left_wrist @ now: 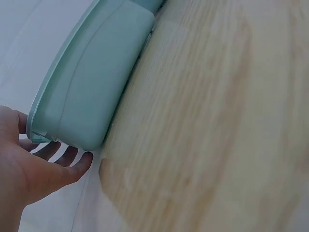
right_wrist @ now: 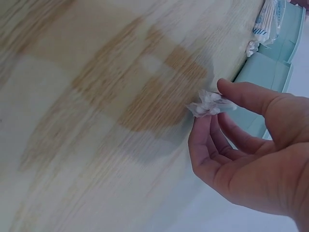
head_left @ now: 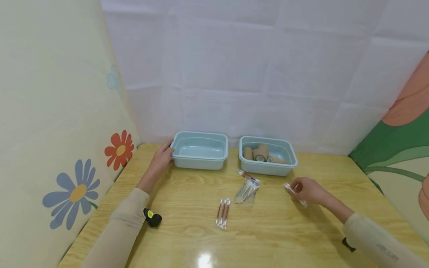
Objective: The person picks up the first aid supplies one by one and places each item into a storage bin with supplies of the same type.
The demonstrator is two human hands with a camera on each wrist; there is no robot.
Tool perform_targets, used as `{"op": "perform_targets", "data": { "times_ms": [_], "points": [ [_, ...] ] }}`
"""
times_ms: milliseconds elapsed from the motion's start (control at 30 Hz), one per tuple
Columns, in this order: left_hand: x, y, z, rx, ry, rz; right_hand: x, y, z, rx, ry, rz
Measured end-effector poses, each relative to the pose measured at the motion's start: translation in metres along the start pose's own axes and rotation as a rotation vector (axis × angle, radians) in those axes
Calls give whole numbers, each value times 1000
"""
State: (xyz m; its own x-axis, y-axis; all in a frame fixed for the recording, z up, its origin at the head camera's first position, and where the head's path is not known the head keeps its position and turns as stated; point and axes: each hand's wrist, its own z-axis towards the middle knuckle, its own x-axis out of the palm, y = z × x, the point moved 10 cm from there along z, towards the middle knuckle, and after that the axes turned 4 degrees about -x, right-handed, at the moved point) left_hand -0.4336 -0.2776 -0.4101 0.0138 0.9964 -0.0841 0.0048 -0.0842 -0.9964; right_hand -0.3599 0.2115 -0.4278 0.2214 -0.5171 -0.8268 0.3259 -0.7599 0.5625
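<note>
At the left end of the left light-blue plastic bin (head_left: 199,163), my left hand (head_left: 162,155) grips the rim. In the left wrist view its thumb lies at the rim of the bin (left_wrist: 91,77), and the fingers curl below it against the end wall. My right hand (head_left: 310,191) pinches a small clear-wrapped packet of swabs (head_left: 289,189) between thumb and fingers, over the table at right. White cotton tips show at the end of that packet (right_wrist: 210,104) in the right wrist view; the hand hides part of it.
The right light-blue bin (head_left: 268,169) holds several tan bandage rolls (head_left: 261,152). In front lie a clear bag of white cotton swabs (head_left: 247,190), a brown swab packet (head_left: 244,174) beside it and more brown-stick swabs (head_left: 222,214). A white sheet (head_left: 228,67) hangs behind the table.
</note>
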Motion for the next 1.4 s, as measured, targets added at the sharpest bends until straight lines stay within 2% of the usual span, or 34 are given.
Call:
{"op": "perform_targets", "data": {
  "times_ms": [200,333,467,633,900,1200,1300,1400],
  "points": [
    [-4,13,9,-24,-15,-12,0,-2,2,25,-22,28],
    [-9,24,18,-22,-39,22,-1,3,5,3,-31,20],
    [-10,28,21,-8,-52,32,-2,10,8,-22,-38,9],
    [-11,29,20,-10,-62,44,-2,20,10,-42,-44,13],
    [-11,30,21,-35,-74,13,-5,43,14,-109,-75,-17],
    [-13,35,17,-35,-75,-25,-2,66,30,-161,-47,20],
    [-11,32,15,-40,-63,-43,-6,78,34,-187,-44,15],
    [-8,22,7,-54,-54,-53,-11,92,39,-205,-42,-3]
  ]
}}
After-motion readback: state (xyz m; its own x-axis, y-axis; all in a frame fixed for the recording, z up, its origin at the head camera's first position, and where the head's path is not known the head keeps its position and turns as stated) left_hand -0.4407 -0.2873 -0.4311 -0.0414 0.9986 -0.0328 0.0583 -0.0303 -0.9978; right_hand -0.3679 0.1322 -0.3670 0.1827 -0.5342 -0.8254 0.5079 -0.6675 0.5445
